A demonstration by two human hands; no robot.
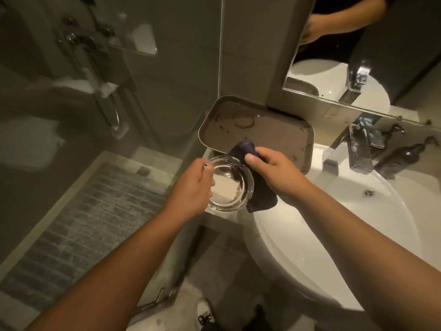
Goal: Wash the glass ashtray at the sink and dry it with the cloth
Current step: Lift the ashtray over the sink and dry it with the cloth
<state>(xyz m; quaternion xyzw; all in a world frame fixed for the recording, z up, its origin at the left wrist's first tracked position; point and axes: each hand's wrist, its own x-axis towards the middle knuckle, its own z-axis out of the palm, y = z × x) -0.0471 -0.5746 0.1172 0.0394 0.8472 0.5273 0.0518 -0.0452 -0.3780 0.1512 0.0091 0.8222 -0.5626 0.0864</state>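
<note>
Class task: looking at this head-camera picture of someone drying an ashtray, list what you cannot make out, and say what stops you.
- Left hand fingertips: head view, hidden behind the ashtray rim.
- Cloth: mostly covered by the right hand.
- Whether the ashtray is dry: glare, clear glass.
- Bottle label: dark, too small.
- Shoe: cut off by bottom edge.

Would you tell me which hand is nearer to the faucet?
Right. The right hand, gripping the dark cloth, sits just left of the faucet; the left hand holds the glass ashtray farther left.

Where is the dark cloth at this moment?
In the head view the cloth is at centre, gripped by the right hand against the ashtray's right rim, before the tray.
</note>
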